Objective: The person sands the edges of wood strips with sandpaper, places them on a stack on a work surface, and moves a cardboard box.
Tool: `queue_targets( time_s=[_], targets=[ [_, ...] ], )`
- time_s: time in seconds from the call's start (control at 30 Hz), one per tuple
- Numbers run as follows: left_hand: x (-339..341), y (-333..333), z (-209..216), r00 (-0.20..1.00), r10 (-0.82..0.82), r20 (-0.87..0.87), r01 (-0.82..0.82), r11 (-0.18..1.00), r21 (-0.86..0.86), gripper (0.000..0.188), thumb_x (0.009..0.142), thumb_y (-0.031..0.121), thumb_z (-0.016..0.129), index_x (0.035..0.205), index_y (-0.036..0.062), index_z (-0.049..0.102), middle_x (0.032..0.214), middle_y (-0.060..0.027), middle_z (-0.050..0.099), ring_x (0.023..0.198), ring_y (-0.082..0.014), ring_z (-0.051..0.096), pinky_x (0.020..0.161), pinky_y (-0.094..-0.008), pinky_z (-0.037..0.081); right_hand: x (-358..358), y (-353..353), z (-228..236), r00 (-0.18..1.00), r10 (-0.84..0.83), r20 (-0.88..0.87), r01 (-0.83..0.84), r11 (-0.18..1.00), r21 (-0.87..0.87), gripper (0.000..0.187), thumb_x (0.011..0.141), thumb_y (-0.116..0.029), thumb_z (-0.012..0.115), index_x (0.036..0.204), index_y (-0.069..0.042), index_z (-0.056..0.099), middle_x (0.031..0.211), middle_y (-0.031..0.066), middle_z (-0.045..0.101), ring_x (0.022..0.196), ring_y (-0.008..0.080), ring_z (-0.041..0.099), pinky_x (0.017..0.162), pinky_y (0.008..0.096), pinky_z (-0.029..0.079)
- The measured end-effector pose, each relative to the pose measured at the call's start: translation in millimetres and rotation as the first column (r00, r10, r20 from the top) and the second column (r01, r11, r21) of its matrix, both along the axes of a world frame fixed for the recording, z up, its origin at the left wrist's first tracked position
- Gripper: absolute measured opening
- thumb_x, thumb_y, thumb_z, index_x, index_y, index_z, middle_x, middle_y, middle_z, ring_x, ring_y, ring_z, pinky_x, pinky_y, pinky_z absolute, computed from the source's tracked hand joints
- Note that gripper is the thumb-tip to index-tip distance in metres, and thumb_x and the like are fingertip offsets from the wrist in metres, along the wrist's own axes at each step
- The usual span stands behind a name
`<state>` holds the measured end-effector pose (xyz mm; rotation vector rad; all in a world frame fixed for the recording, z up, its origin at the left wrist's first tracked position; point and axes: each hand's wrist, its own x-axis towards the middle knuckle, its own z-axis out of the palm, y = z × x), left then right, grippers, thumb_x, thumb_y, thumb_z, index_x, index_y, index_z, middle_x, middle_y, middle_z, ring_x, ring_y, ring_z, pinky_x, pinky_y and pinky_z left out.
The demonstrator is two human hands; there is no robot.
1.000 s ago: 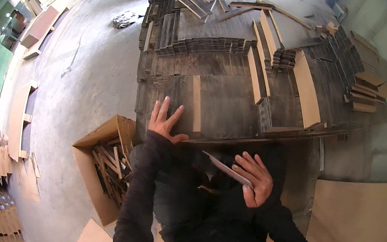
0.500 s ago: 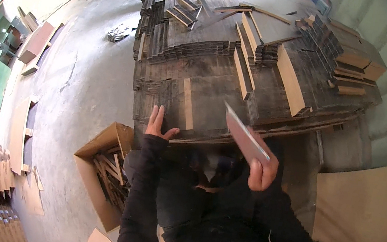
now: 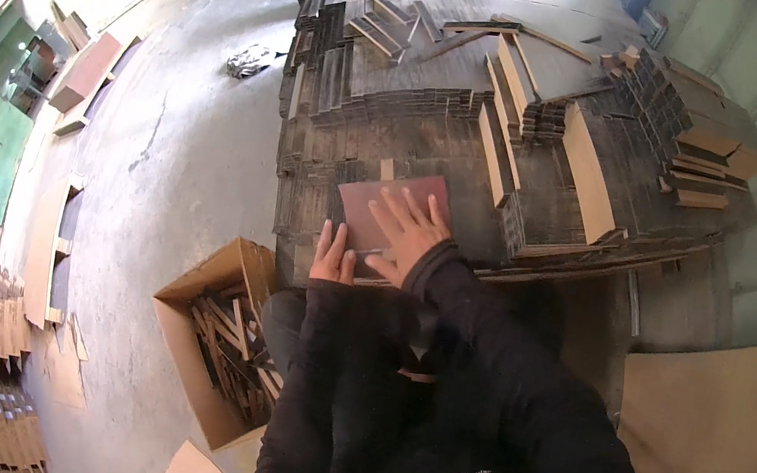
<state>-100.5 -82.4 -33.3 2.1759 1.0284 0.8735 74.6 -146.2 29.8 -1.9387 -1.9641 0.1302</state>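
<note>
The right hand [image 3: 410, 240] lies flat with its fingers spread, palm down over a reddish-brown sheet [image 3: 362, 216] and pinching nothing; its fingertips aim toward 10 and 11 o'clock. The left hand [image 3: 333, 254] is extended too, fingers slightly parted and pointing to 12, at the sheet's near-left corner, about 7:30 from its middle. Whether those fingers press the sheet or sit just beside it, I cannot tell.

The sheet is thin, flat and four-sided, with straight edges and an even, matte, dull maroon face. The right hand hides much of its near-right part. It rests near the front edge of the dark wooden work surface [image 3: 385, 132], straight ahead of the person. Its long axis runs mostly crosswise, from between 8 and 9 o'clock to between 2 and 3, so the right end sits a little farther from the person than the left. Its far long edge faces just short of 12.

Against that far edge, close to 12 o'clock, the end of a pale strip [image 3: 386, 169] shows. Between 2 and 3 o'clock stands a pale board [image 3: 591, 176], well apart from the sheet. Toward 7:30, on the floor, is an open cardboard box [image 3: 190, 360] of wood scraps [image 3: 229, 337].
</note>
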Motion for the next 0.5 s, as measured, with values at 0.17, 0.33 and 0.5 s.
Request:
queue_targets(
  time_s=[0.17, 0.33, 0.5],
  targets=[
    [-1, -1, 7, 0.999, -0.017, -0.040, 0.017, 1.000, 0.005, 0.043, 0.087, 0.016, 0.045, 0.128, 0.0063, 0.040, 0.135, -0.0216, 0.029, 0.119, -0.0358, 0.037, 0.093, -0.0351, 0.037, 14, 14, -15, 0.999, 0.012, 0.032, -0.007, 0.988, -0.154, 0.068, 0.078, -0.044, 0.053, 0.135, -0.016, 0.029, 0.143, 0.0112, 0.016, 0.131, 0.0340, 0.013, 0.105, 0.0512, 0.008],
    [-5, 3, 7, 1.000, 0.003, -0.031, -0.001, 0.999, 0.052, 0.047, 0.086, 0.015, 0.046, 0.130, 0.0023, 0.034, 0.134, -0.0221, 0.031, 0.119, -0.0360, 0.036, 0.095, -0.0357, 0.034, -13, 18, -23, 0.995, -0.070, 0.073, 0.077, 0.992, -0.100, 0.068, 0.079, -0.050, 0.048, 0.136, -0.018, 0.027, 0.143, 0.0108, 0.016, 0.131, 0.0344, 0.011, 0.104, 0.0539, 0.007],
    [2, 10, 1, 0.996, -0.075, -0.045, 0.075, 0.997, -0.002, 0.051, 0.085, 0.015, 0.049, 0.130, -0.0009, 0.031, 0.131, -0.0226, 0.034, 0.121, -0.0356, 0.034, 0.098, -0.0366, 0.031, 2, 6, -15, 0.996, -0.090, 0.001, 0.090, 0.996, 0.019, 0.072, 0.076, -0.048, 0.052, 0.134, -0.014, 0.028, 0.139, 0.0140, 0.023, 0.130, 0.0353, 0.015, 0.103, 0.0551, 0.008]
  ],
)
